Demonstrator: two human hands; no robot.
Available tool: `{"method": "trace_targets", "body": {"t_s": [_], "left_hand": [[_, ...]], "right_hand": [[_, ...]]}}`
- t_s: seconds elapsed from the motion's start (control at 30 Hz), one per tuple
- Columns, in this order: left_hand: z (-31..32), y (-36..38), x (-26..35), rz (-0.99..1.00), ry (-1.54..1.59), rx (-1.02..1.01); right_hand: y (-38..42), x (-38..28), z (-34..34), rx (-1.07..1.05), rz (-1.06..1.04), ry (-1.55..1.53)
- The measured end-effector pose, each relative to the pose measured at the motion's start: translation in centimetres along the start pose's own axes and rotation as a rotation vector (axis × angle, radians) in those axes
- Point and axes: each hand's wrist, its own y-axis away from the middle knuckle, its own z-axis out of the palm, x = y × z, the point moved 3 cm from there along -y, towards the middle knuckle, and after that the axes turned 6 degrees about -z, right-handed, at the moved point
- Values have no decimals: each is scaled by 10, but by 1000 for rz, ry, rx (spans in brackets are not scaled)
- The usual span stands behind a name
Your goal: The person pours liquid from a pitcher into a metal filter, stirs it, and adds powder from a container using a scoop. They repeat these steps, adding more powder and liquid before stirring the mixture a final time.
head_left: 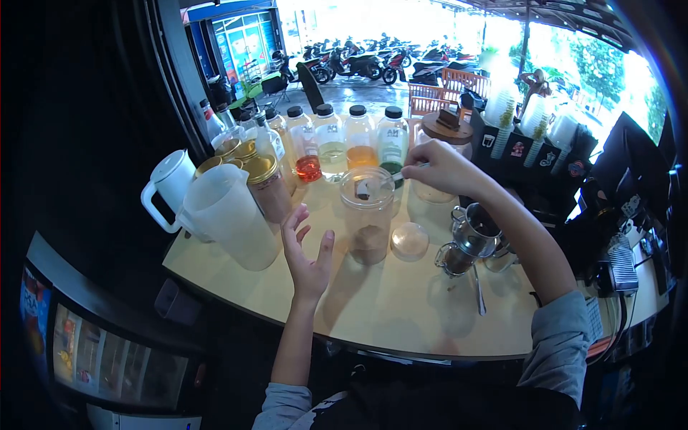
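Note:
A clear jar [367, 226] with brown powder in its lower part stands mid-table. My right hand [441, 170] reaches over from the right, fingers closed on the pale handle of a scoop [396, 179]. The scoop's head lies at the jar's mouth and bears dark brown powder [362, 190]. My left hand [308, 258] is raised left of the jar, fingers apart, holding nothing and not visibly touching the jar. A round clear lid [410, 241] lies just right of the jar. Farther right is a metal drip filter [476, 229] with glass cups around it.
A spoon [479, 290] lies near the drip filter. Frosted pitcher [228, 218], white jug [172, 183] and gold-lidded jars [262, 169] crowd the left. Several black-capped bottles [332, 143] line the back. A wooden-lidded jar [446, 127] and stacked cups [534, 118] are back right.

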Motion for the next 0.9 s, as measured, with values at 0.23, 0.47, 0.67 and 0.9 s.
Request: {"method": "trace_targets", "body": {"t_s": [0.23, 0.47, 0.67, 0.9], "left_hand": [[-12, 7, -9, -70, -24, -8], [16, 13, 0, 134, 36, 7], [77, 25, 23, 353, 107, -167], [171, 30, 39, 328, 51, -449]], "right_hand": [[-26, -23, 41, -127, -56, 329], [-6, -27, 19, 64, -144, 270], [61, -10, -44, 356, -62, 187], [185, 77, -70, 519, 255, 184]]}}
